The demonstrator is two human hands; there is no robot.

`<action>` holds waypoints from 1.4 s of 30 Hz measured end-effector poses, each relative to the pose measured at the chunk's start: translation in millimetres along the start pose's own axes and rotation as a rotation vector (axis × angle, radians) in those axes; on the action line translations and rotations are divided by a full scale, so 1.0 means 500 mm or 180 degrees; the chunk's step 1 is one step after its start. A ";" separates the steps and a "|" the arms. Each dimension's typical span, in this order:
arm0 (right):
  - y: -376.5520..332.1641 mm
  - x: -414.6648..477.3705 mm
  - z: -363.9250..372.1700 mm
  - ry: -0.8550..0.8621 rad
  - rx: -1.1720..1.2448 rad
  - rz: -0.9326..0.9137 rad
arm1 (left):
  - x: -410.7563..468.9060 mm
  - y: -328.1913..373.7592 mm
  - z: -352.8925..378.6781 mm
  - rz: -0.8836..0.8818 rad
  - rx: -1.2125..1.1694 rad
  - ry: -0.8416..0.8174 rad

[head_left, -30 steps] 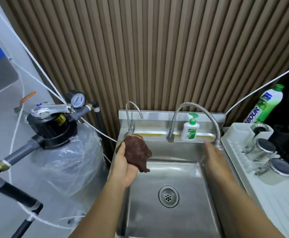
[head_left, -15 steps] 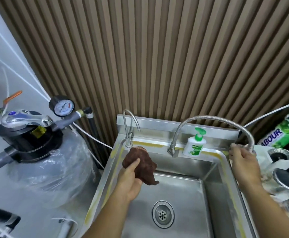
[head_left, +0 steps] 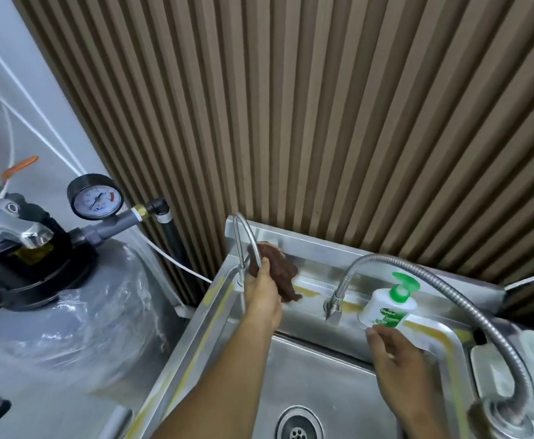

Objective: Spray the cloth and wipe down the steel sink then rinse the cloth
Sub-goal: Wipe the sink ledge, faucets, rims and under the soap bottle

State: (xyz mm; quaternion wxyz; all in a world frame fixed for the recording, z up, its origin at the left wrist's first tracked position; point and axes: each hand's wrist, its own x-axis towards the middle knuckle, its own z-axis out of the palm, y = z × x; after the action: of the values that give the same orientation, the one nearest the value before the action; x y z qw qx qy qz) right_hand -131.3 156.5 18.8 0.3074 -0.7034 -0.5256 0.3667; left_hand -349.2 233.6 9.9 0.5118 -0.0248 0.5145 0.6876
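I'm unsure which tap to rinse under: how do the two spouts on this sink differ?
The left tap is a thin, smooth, rigid-looking gooseneck; the right tap is a thicker, ribbed hose. The left tap makes a small arch at the back left corner; the right tap sweeps wide from the sink's right rim to mid-ledge. Both are shiny metal.

**A small kitchen wash-up corner**

A stainless steel sink basin point(head_left: 322, 388) with a round strainer drain point(head_left: 297, 427) is taking up the lower centre of the frame. A slim chrome gooseneck tap point(head_left: 250, 237) and a flexible ribbed metal faucet hose point(head_left: 443, 281) are arching over its back ledge. A white pump bottle of hand wash with a green top point(head_left: 386, 312) is standing on that ledge. At the left, a grey water-filter tank wrapped in clear plastic point(head_left: 78, 318) is carrying a round black-rimmed pressure gauge point(head_left: 95, 198). Brown vertical-slat panelling point(head_left: 322, 106) is covering the wall behind.
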 end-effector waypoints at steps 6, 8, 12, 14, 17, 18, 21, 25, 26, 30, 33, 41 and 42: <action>0.016 0.023 0.024 0.0050 0.0039 0.0115 | 0.047 0.006 0.076 0.0995 0.1017 0.0723; 0.020 0.026 0.042 0.0165 0.0098 0.0160 | 0.069 0.017 0.103 0.1433 0.1258 0.0896; 0.016 0.037 0.076 0.0130 -0.0047 0.0109 | 0.162 0.019 0.116 0.2240 0.2532 0.0850; 0.019 0.049 0.095 -0.0021 -0.0162 0.0018 | 0.194 -0.001 0.107 0.2236 0.3364 0.0912; 0.018 0.069 0.127 -0.0351 -0.0512 -0.0101 | 0.189 -0.040 0.074 0.2726 0.4479 0.0479; 0.015 0.074 0.141 -0.0418 -0.0550 -0.0170 | 0.189 -0.049 0.055 0.2990 0.4776 0.0247; 0.011 0.096 0.171 -0.0368 -0.0476 -0.0206 | 0.207 -0.049 0.020 0.3350 0.5053 -0.0065; 0.006 0.129 0.196 -0.0115 -0.0489 -0.0086 | 0.223 0.008 0.051 0.2515 0.4389 0.0525; 0.007 0.135 0.199 -0.0050 -0.0567 -0.0104 | 0.223 0.023 0.069 0.2334 0.4103 0.0698; 0.021 0.149 0.208 0.0025 -0.0851 -0.0171 | 0.200 0.065 0.121 0.2249 0.3369 0.1331; 0.022 0.156 0.211 0.0006 -0.0927 -0.0182 | 0.214 0.062 0.120 0.2329 0.3250 0.1412; 0.028 0.156 0.213 -0.0021 -0.0963 -0.0187 | 0.195 -0.052 0.076 0.2960 0.4289 0.0395; 0.028 0.155 0.214 -0.0016 -0.0941 -0.0182 | 0.181 -0.063 0.076 0.3040 0.4405 0.0235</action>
State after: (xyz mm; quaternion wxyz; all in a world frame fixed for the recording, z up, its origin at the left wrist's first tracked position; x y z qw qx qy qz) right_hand -199.8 232.8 -65.6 0.2095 -0.7248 -0.5945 0.2782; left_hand -350.3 321.2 -44.5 0.0484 0.4925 0.7916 0.3584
